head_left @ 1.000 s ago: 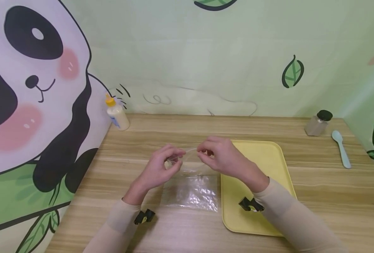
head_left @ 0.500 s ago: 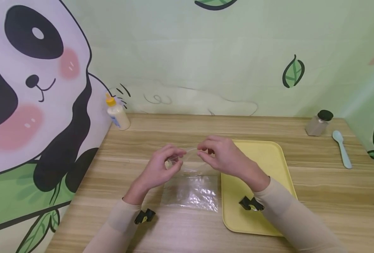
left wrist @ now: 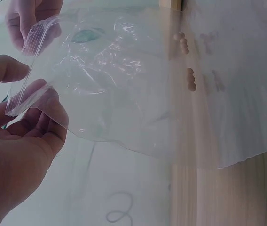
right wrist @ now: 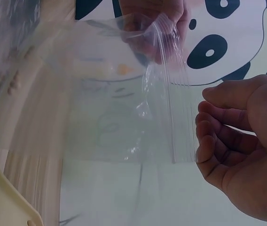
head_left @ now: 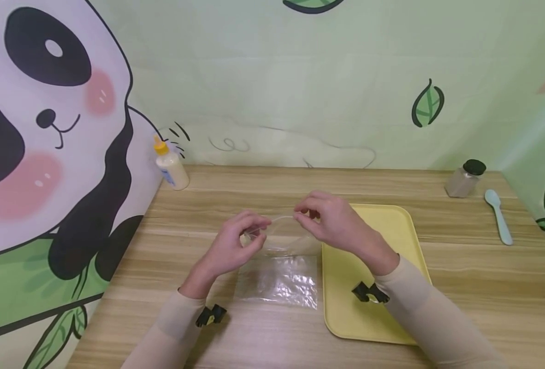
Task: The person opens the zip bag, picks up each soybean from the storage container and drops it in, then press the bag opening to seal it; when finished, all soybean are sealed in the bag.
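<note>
A clear plastic zip bag [head_left: 281,279] droops from its zip edge, its lower part close over the table. My left hand [head_left: 240,241] grips the left end of that edge; in the left wrist view the fingers [left wrist: 44,117] curl around the film. My right hand [head_left: 330,220] is at the other end, over the yellow tray [head_left: 346,312]. From the right wrist view, its loosely curled fingertips [right wrist: 205,146] sit right beside the bag's edge with no film between thumb and fingers. Small brown bead-like bits [left wrist: 191,80] show through the plastic.
Toward the back left is a squeeze bottle [head_left: 172,171] with a yellow nozzle cap. A black-lidded jar [head_left: 463,179] stands at the back right, with a pale blue spoon [head_left: 499,218] in front of it. Behind the wood-grain table [head_left: 263,192] hangs a panda-printed backdrop [head_left: 272,77].
My right hand has shifted slightly right and away from me, showing more of the bag's zip edge. The left hand stays put.
</note>
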{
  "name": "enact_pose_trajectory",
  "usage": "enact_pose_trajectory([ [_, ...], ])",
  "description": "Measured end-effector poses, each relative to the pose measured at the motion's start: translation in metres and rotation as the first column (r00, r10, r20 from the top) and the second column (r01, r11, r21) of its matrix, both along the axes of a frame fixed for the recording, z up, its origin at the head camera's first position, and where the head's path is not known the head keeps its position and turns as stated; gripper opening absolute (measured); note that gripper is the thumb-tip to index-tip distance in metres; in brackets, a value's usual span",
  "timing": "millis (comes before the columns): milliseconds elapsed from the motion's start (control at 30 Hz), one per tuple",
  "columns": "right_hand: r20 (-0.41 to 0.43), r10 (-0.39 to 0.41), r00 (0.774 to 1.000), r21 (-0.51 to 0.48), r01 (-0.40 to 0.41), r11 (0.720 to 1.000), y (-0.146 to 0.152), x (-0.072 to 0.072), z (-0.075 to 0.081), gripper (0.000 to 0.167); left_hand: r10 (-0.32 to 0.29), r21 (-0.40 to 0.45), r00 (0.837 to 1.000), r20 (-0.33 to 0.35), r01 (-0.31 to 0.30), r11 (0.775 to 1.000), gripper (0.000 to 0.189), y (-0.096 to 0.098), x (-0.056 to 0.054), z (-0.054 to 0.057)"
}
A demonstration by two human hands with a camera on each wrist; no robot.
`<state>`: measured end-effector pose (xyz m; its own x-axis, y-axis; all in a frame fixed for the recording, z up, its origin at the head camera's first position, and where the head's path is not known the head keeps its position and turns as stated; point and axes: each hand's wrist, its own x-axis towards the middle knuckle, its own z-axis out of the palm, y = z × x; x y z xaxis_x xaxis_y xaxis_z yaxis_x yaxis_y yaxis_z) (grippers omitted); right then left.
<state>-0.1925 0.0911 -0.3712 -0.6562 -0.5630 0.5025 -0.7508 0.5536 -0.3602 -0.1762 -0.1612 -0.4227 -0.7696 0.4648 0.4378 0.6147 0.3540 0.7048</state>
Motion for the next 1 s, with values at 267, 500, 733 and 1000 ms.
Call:
enact_pose_trajectory([
  [267, 0.049, -0.032, 0.998, -0.017, 0.033, 0.999, 0.01, -0.009, -0.001, 0.01, 0.001, 0.005, 1.0, 0.014, -0.001, 1.0, 0.028, 0.0, -0.001, 0.0],
  [500, 0.066, -0.069, 0.995, -0.01, 0.07, 0.997, 0.016, -0.015, -0.005, 0.011, -0.003, 0.003, 1.0, 0.004, 0.003, 1.0, 0.028, 0.0, -0.001, 0.001],
  [733, 0.1, -0.105, 0.989, -0.007, 0.106, 0.994, 0.024, -0.021, -0.012, 0.011, 0.004, -0.004, 1.0, 0.009, -0.004, 1.0, 0.028, 0.001, -0.001, 0.0],
  [1000, 0.132, -0.134, 0.982, 0.005, 0.135, 0.991, 0.032, -0.027, -0.02, 0.013, 0.01, -0.007, 1.0, 0.009, -0.01, 1.0, 0.028, 0.001, -0.001, -0.001],
])
